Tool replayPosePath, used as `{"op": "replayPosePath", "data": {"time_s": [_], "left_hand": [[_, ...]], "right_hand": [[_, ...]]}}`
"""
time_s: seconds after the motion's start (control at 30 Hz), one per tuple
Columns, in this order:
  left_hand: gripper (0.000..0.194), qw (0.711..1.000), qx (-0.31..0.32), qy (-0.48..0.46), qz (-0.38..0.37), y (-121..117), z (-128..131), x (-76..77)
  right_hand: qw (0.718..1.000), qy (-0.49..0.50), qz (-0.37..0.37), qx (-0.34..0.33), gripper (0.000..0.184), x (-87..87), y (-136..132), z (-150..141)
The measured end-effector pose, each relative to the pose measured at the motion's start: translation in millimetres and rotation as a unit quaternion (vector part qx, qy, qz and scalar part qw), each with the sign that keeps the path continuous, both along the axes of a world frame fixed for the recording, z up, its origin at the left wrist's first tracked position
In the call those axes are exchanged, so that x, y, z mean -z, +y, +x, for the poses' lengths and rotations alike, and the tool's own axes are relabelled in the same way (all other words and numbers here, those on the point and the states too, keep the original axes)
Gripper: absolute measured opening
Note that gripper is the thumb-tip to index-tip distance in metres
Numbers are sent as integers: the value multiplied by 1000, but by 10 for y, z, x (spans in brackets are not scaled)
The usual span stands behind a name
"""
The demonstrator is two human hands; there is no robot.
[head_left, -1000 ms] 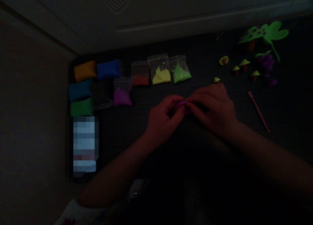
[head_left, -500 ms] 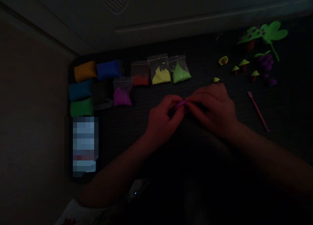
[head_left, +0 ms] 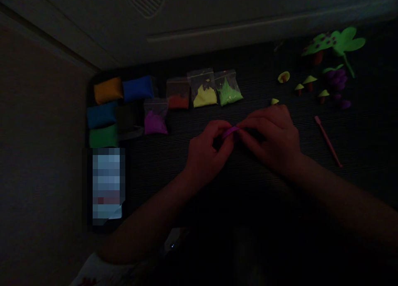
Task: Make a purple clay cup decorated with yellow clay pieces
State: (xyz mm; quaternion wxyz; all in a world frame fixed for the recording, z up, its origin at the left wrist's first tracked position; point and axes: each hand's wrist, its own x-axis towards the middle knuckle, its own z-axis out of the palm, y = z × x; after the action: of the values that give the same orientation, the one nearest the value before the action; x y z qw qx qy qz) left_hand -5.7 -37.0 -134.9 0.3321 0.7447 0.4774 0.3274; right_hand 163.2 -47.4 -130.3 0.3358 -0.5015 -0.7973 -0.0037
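Dim indoor craft spot, whether in a home or a studio unclear: a dark tabletop (head_left: 155, 161) beside a grey panel (head_left: 217, 12) bears bags of coloured, clay-like material (head_left: 205, 97), little mushroom models (head_left: 310, 82) and a slim pink tool (head_left: 328, 141).

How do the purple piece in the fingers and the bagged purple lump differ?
The purple piece shows as a thin strip; the purple lump looks bulkier. The piece is bare, held in the fingers; the lump lies in a clear bag on the dark table. Both are purple.
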Motion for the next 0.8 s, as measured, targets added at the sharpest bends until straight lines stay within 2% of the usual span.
{"op": "replayPosePath", "data": {"time_s": [0.2, 0.43, 0.67, 0.8], "left_hand": [[15, 999, 1, 30, 45, -1, 8, -11], [13, 998, 1, 38, 47, -7, 7, -8], [15, 996, 9, 46, 72, -1, 12, -6], [15, 996, 0, 43, 72, 0, 3, -4]], "right_hand": [[1000, -18, -3, 5, 18, -8, -17, -11], [1000, -2, 7, 5, 15, -8, -4, -12], [999, -43, 6, -8, 15, -7, -8, -1], [1000, -17, 4, 8, 18, -20, -20, -16]]}}
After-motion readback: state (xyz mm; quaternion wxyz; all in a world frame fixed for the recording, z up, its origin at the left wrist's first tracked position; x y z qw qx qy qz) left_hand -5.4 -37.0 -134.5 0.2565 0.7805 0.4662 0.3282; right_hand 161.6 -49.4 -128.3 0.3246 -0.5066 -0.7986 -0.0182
